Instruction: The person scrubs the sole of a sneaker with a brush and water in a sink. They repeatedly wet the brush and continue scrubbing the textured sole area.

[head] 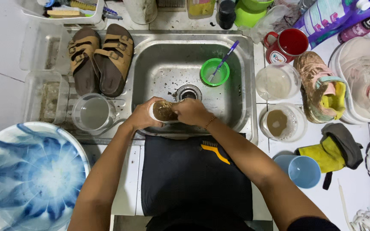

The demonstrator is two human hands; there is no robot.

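Both hands meet over the near rim of the steel sink (240, 64): the left hand (141, 116) and right hand (190, 112) have their fingers clenched around a muddy white shoe (163, 111). Behind them the grit-speckled basin lies open around the drain (188, 92), with a round green plastic cup (214, 72) at the far side. A smooth black cloth (193, 175) drapes the bench edge.

Both forearms are bare; a thin beaded bracelet (210, 122) circles the right wrist, and a dark sleeve edge (311, 223) shows near the right.

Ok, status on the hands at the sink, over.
Left hand grips dirty shoe over sink. Right hand pressed on it. Green cup and drain just beyond, apart.
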